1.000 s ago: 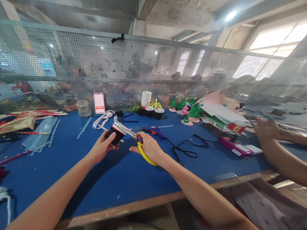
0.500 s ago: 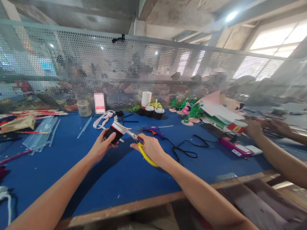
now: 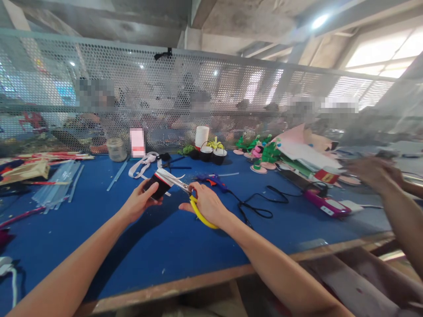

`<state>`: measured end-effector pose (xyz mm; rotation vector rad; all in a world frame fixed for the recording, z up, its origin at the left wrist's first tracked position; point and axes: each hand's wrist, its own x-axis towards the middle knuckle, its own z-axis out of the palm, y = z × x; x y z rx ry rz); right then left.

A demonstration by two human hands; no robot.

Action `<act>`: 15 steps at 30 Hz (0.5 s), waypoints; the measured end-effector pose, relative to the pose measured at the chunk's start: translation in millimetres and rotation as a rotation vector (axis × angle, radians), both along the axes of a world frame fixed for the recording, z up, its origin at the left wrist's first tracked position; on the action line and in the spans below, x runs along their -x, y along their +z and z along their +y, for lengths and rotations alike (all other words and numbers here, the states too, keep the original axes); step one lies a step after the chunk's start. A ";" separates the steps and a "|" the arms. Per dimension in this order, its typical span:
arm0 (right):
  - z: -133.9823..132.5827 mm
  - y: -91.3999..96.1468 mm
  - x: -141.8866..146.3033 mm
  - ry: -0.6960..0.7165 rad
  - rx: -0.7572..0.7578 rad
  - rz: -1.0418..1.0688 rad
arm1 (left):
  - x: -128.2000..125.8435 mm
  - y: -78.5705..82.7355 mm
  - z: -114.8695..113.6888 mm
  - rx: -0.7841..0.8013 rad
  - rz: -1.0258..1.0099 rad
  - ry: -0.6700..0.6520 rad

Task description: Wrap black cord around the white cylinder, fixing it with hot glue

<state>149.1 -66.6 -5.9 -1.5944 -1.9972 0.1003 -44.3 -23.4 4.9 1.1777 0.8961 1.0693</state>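
My left hand (image 3: pixel 140 201) is closed round a tilted black paper cup (image 3: pixel 159 186) with a white top edge and a thin red line. My right hand (image 3: pixel 208 202) grips yellow-handled scissors (image 3: pixel 201 214), their metal blades reaching to the cup's white edge. A narrow white strip (image 3: pixel 177 176) curls away from the rim beside the blades. Whether the blades are fully closed cannot be made out. Both hands are raised a little over the blue table (image 3: pixel 158 257).
Behind the hands lie a blue glue gun (image 3: pixel 213 179), white ribbon (image 3: pixel 139 169), small black buckets (image 3: pixel 218 157) and stacked white cups (image 3: pixel 202 135). Clear glue sticks (image 3: pixel 56 185) are at left. Green plant figures (image 3: pixel 269 154), a purple device (image 3: pixel 325 204) and a co-worker's blurred hand (image 3: pixel 370 174) are at right.
The white strip at the cup's rim stands out farther, past the blades. My hands have barely moved. The co-worker's hand at the right has shifted rightward.
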 end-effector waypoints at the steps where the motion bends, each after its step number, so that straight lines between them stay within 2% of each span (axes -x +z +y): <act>1: 0.1 -0.5 -0.1 0.005 -0.002 0.005 | -0.7 -0.2 -0.7 -0.009 0.005 0.001; 15: -0.3 0.2 1.3 -0.069 -0.018 -0.036 | -5.2 1.3 -5.2 -0.039 -0.018 0.058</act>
